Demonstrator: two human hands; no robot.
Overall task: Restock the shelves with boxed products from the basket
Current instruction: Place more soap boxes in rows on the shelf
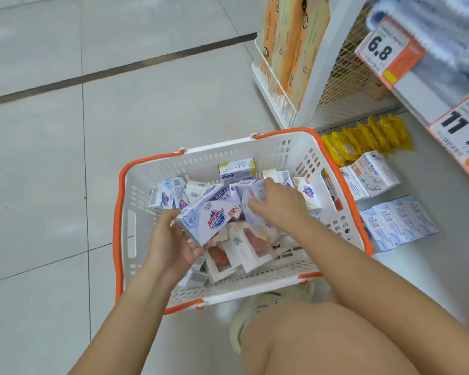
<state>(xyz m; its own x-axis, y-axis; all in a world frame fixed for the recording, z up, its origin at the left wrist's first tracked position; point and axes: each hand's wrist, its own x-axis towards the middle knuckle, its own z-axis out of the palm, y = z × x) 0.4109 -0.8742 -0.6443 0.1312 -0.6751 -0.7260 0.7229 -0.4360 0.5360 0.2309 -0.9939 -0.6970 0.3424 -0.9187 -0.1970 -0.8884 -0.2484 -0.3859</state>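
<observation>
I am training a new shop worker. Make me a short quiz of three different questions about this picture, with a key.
1. True or false: the left hand holds a soap box.
2. The basket has a rim of which colour? A) green B) orange C) black
3. Fill in: the right hand grips a box over the ____.

Key: 1 true; 2 B; 3 basket.

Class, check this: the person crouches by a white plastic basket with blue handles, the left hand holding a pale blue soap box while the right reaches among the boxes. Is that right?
One detail is wrong: the white plastic basket has orange handles, not blue, as the head view shows. The left hand does hold the pale blue soap box, and the right hand reaches among the boxes.
</observation>
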